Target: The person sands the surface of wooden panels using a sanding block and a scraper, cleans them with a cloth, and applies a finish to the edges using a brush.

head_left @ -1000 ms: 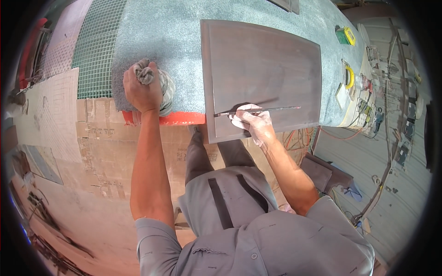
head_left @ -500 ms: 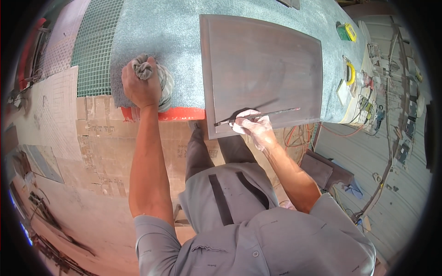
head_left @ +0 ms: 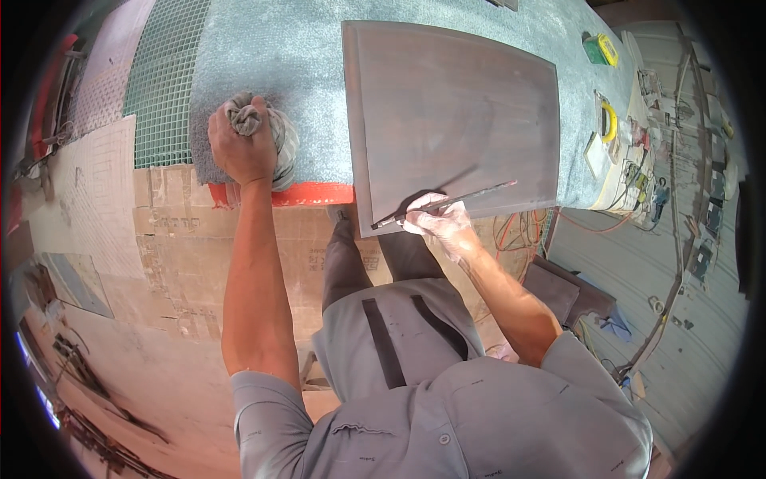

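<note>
My left hand [head_left: 239, 152] is closed around the twisted top of a bundled grey cloth [head_left: 283, 152], which rests on the blue-grey mat [head_left: 311, 72]. To its right lies a large flat brown-grey panel [head_left: 455, 104], its near-left corner jutting past the table's front edge. Over the panel's near part, my right hand [head_left: 437, 217], with whitish fingers, grips a long thin dark brush [head_left: 479, 192]. The brush's left tip is by the near-left corner of the panel, and its other end points right. I cannot tell whether the tip touches the surface.
A red strip [head_left: 311, 195] runs along the table's front edge. Green grating [head_left: 163, 96] lies at left. A green-and-yellow tool [head_left: 600, 49], a yellow-handled tool [head_left: 610, 122] and cables sit at right. Below the table are cardboard [head_left: 207, 255] and brown panels [head_left: 550, 291] at right.
The brush's left tip has moved slightly nearer to me, toward the panel's near-left corner, along with my right hand. My left hand keeps its hold on the cloth.
</note>
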The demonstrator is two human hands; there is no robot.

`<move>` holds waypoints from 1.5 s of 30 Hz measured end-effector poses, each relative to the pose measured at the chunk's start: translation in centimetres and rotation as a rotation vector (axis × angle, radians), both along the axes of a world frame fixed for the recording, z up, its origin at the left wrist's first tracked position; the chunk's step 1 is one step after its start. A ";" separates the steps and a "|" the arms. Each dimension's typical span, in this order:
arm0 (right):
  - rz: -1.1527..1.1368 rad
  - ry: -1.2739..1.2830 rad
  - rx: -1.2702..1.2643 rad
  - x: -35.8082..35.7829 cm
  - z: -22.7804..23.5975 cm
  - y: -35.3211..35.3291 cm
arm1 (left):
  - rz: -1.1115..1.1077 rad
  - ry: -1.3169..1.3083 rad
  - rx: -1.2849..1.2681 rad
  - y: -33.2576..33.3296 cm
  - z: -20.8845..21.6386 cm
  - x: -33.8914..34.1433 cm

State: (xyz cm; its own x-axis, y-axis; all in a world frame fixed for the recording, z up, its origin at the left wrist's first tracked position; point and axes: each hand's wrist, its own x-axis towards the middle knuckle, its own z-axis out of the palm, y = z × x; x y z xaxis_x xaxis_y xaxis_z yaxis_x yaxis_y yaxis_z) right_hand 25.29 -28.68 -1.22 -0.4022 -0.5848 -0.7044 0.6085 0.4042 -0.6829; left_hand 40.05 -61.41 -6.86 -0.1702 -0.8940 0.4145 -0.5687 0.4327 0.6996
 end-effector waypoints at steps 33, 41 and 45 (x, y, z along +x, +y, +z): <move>-0.318 -0.164 -0.037 -2.6 1.4 1.4 | -0.383 0.110 0.094 11.1 5.6 -0.3; -0.426 -0.169 -0.083 -3.0 3.1 2.9 | -0.470 -0.418 -0.066 2.2 3.6 -13.9; -0.451 -0.187 -0.080 -3.2 3.1 3.9 | -0.470 -0.441 -0.131 1.2 3.3 -14.7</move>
State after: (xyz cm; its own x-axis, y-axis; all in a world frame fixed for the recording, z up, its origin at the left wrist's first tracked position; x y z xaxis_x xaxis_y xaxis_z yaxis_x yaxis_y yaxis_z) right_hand 22.05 -24.82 1.92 -0.4989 -0.4365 -0.7487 0.8257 0.0233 -0.5637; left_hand 25.35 -60.25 -3.56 -0.7090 -0.6299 0.3170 -0.5197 0.7706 0.3690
